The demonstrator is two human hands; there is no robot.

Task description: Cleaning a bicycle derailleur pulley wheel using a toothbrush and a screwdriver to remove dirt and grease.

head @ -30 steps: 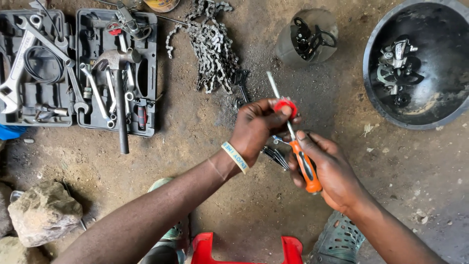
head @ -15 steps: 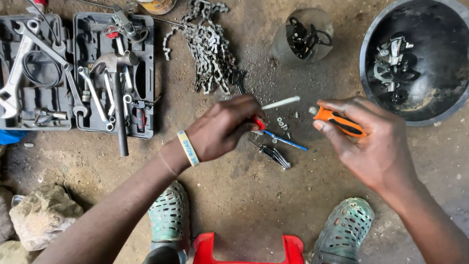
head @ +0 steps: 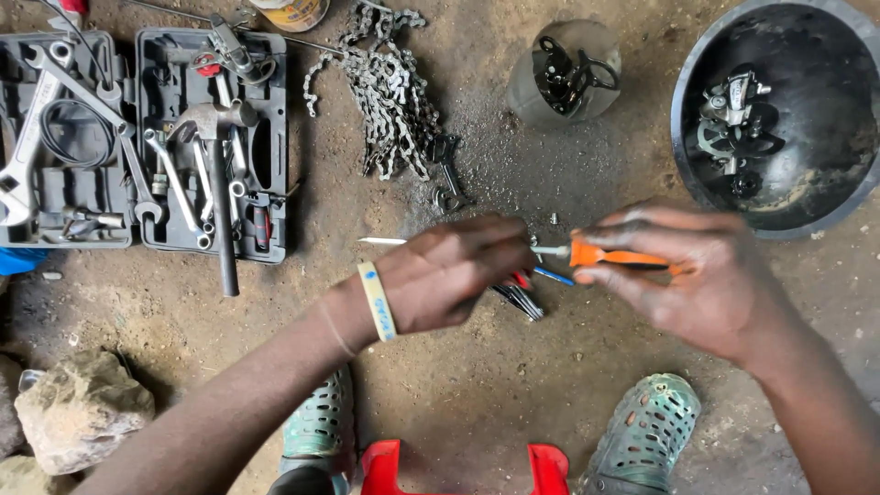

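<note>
An orange-handled screwdriver (head: 623,258) lies level above the dirt floor (head: 458,385), its handle pinched in the fingers of the right hand (head: 697,280), its short metal shank pointing left toward the left hand (head: 454,273). The left hand is curled shut around a small red-tipped part (head: 521,280), most of it hidden by the knuckles; a thin pale rod (head: 380,241) sticks out past that hand to the left, and what it belongs to cannot be made out. A dark folding tool set (head: 518,298) and a blue stick (head: 555,275) lie on the ground just under the hands, partly covered. Beyond them sit a heap of bicycle chain (head: 385,92), an open grey tool case (head: 147,137), a clear cup of parts (head: 564,73) and a black basin (head: 779,197) cut off at the frame's edge. Two green clogs (head: 642,435) and a red stool (head: 463,467) show below.
</note>
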